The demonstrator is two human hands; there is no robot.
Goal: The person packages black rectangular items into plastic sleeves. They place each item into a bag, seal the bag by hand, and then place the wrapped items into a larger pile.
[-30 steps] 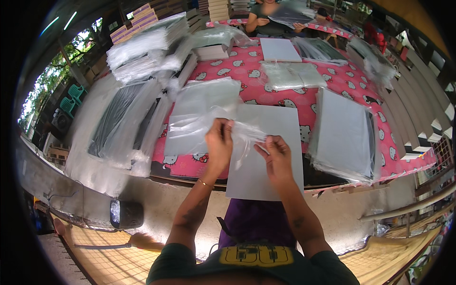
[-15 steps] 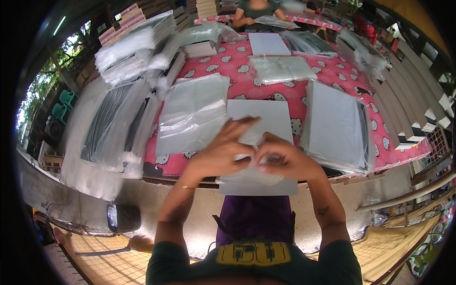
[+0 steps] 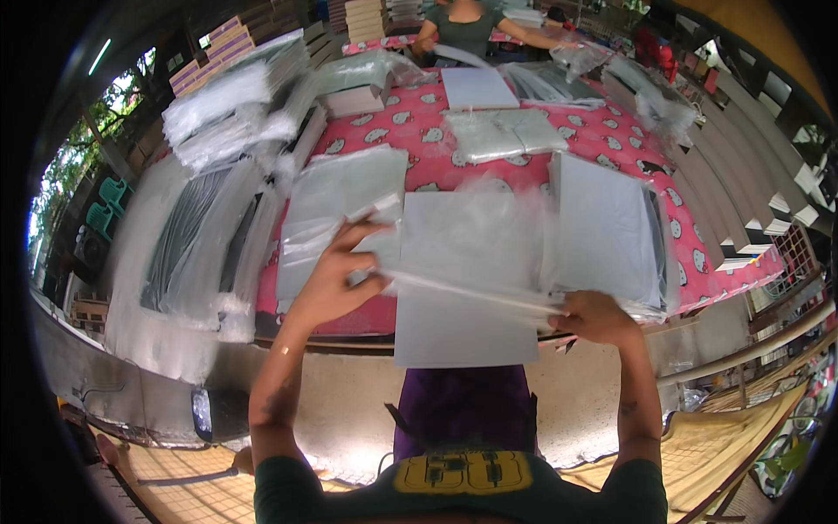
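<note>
A clear plastic bag (image 3: 497, 231) is spread between my two hands, its near edge pulled into a taut line. My left hand (image 3: 336, 275) pinches that edge at the left, other fingers raised. At the right, lower down, my right hand (image 3: 598, 316) is closed on the bag's other end. Beneath the bag lies a flat whitish panel (image 3: 465, 345), jutting past the table's near edge. A stack of clear plastic sleeves (image 3: 345, 188) lies beside my left hand. Beyond my right hand sits a plastic-covered stack of pale panels (image 3: 607, 231).
Piles of plastic-wrapped panels (image 3: 231, 109) stand high at the left on the pink patterned tablecloth (image 3: 428, 122). A folded plastic pack (image 3: 506, 135) and a white panel (image 3: 478, 88) lie farther back. Another person (image 3: 467, 35) works across the table. Long boards (image 3: 742, 179) line the right.
My hands have moved apart from the middle, stretching the bunched plastic into an open sheet over the panel. Across the table, the other person's arms have spread, one reaching right.
</note>
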